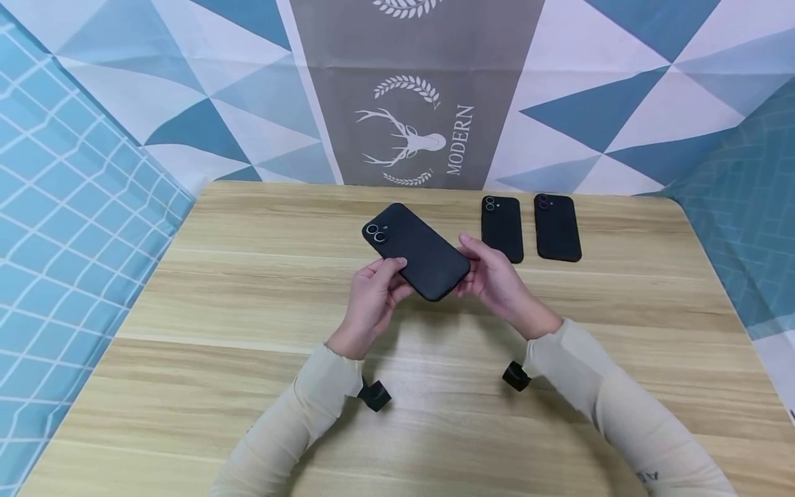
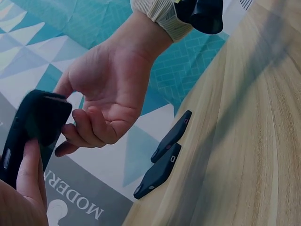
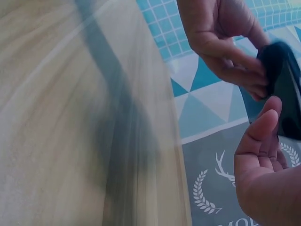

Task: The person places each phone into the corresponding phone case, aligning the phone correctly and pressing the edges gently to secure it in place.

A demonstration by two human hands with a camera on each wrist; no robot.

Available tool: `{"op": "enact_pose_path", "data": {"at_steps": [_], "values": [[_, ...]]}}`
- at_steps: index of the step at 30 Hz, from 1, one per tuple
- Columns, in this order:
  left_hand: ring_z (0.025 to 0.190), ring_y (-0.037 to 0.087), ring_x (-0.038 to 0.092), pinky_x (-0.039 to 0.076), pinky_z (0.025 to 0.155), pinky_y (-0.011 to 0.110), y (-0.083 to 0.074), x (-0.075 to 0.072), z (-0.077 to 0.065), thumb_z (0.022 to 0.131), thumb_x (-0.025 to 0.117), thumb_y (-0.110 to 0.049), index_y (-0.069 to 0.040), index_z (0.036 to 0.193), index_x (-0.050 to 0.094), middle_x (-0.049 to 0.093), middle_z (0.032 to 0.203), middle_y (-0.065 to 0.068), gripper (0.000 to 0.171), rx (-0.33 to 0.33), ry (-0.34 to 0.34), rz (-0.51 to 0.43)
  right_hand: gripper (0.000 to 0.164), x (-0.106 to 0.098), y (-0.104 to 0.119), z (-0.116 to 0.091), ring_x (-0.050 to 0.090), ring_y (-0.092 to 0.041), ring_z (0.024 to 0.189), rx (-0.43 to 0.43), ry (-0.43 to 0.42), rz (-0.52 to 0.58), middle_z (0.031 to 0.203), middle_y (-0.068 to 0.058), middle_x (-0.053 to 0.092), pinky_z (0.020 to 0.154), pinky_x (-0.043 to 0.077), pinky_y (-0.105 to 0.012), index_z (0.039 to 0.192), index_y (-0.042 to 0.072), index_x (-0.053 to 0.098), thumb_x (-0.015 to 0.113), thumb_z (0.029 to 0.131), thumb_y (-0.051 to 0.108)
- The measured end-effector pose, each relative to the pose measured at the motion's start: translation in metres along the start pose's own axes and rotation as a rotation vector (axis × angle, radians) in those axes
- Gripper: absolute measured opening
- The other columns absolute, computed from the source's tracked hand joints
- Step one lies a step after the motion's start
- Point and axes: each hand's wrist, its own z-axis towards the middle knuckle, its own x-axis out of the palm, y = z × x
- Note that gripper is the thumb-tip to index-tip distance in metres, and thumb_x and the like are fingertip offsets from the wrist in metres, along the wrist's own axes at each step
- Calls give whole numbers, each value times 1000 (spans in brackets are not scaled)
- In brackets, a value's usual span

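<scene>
A black phone (image 1: 422, 252) with two round camera rings is held tilted above the table, its back facing up. The frames do not settle whether it is a cased phone or only a case. My left hand (image 1: 373, 293) pinches its lower left edge, thumb on the back and fingers beneath. At the lower right corner is my right hand (image 1: 497, 279), thumb raised and fingers loosely bent by the edge. The left wrist view shows that right hand (image 2: 108, 94) beside the phone (image 2: 44, 115). In the right wrist view the left hand (image 3: 225, 47) holds the dark phone (image 3: 288, 94).
Two similar black phones lie side by side near the table's back edge, one (image 1: 503, 231) just behind my right hand and another (image 1: 557, 228) farther right. A patterned cloth (image 1: 410, 103) rises behind the wooden table (image 1: 248, 310). Small black wrist cameras (image 1: 375, 396) hang by the sleeves.
</scene>
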Motion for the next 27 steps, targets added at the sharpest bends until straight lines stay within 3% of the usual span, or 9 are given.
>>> {"op": "enact_pose_path", "data": {"at_steps": [11, 18, 27], "values": [[56, 7, 64, 54, 49, 17, 1, 2, -6, 86, 48, 0, -12, 66, 66, 67, 66, -1, 29, -67, 81, 78, 33, -1, 8, 4, 66, -8, 67, 49, -37, 29, 72, 2, 69, 64, 58, -22, 77, 15, 70, 46, 98, 23], [57, 5, 63, 54, 51, 16, 1, 5, -8, 85, 47, -3, -13, 63, 65, 66, 64, -3, 30, -135, 165, 153, 30, -5, 10, 5, 69, -10, 71, 43, 7, -15, 78, 2, 72, 70, 59, -24, 88, 15, 70, 44, 99, 23], [56, 3, 63, 54, 51, 17, 1, 4, -11, 83, 46, -3, -13, 64, 64, 64, 62, -5, 29, -205, 274, 207, 32, -9, 12, 7, 68, -8, 62, 50, -16, -29, 68, 2, 71, 60, 57, -22, 83, 16, 71, 44, 99, 23]]}}
